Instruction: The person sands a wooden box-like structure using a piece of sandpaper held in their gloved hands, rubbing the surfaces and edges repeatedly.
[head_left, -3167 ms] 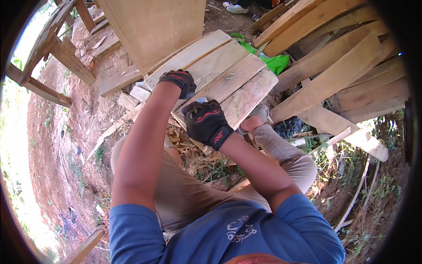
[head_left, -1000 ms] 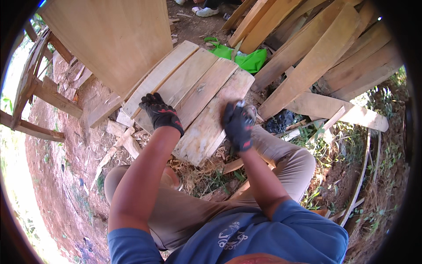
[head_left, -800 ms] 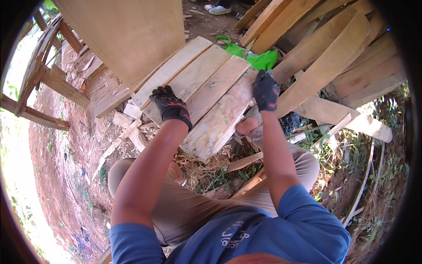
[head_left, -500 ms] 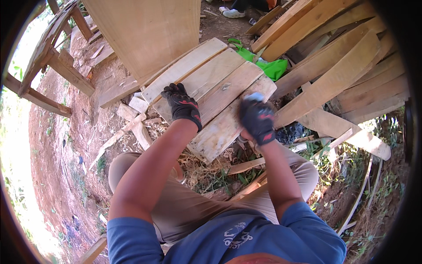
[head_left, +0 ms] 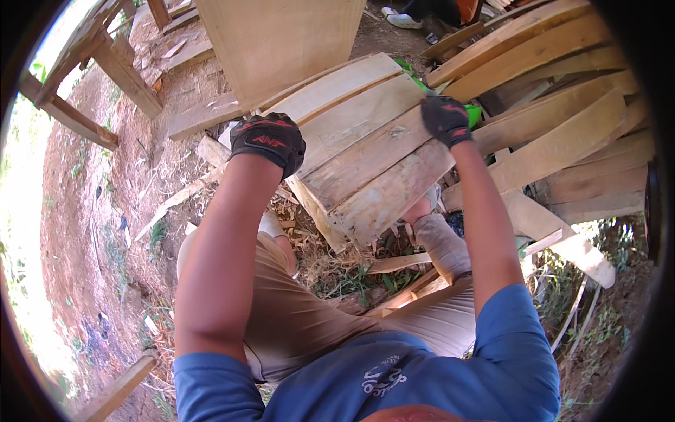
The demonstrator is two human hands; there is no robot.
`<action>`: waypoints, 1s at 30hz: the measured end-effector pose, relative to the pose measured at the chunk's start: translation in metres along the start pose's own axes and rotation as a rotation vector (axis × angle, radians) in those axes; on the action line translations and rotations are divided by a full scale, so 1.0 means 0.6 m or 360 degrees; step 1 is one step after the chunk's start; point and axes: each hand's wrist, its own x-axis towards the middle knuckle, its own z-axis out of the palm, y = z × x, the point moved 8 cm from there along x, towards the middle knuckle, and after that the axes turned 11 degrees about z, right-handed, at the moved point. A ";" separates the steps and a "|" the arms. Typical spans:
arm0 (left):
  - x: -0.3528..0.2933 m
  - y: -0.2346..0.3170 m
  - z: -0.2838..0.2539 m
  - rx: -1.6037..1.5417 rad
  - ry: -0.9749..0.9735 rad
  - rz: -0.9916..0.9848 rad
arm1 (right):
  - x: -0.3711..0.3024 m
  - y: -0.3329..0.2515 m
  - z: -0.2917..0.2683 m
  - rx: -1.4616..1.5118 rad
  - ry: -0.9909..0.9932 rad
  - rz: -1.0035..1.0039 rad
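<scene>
A wooden panel (head_left: 365,137) of several pale planks side by side slants in front of me, above my knees, its near edge lifted off the ground. My left hand (head_left: 268,143), in a black glove with red marks, is closed round the panel's left edge. On the opposite side my right hand (head_left: 446,121), gloved the same way, is closed at the right edge, its fingertips hidden. Lower down, a side face of the panel shows beneath its left edge.
Behind the panel stands a large smooth wooden board (head_left: 281,49). Curved planks (head_left: 555,133) are piled at the right, next to a green bag (head_left: 473,114). A wooden frame (head_left: 116,67) stands at the far left. Shavings (head_left: 334,264) cover the ground between my legs. Another person's shoe (head_left: 402,19) shows at the top.
My right hand, earlier on the panel's face with a whitish thing, has moved to its right edge. My left hand has moved from its top to its left edge. The panel has tilted.
</scene>
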 end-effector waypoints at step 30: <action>0.042 0.040 0.049 -0.0021 -0.0005 0.0294 | -0.247 -0.401 -0.104 0.0117 0.0175 -0.0893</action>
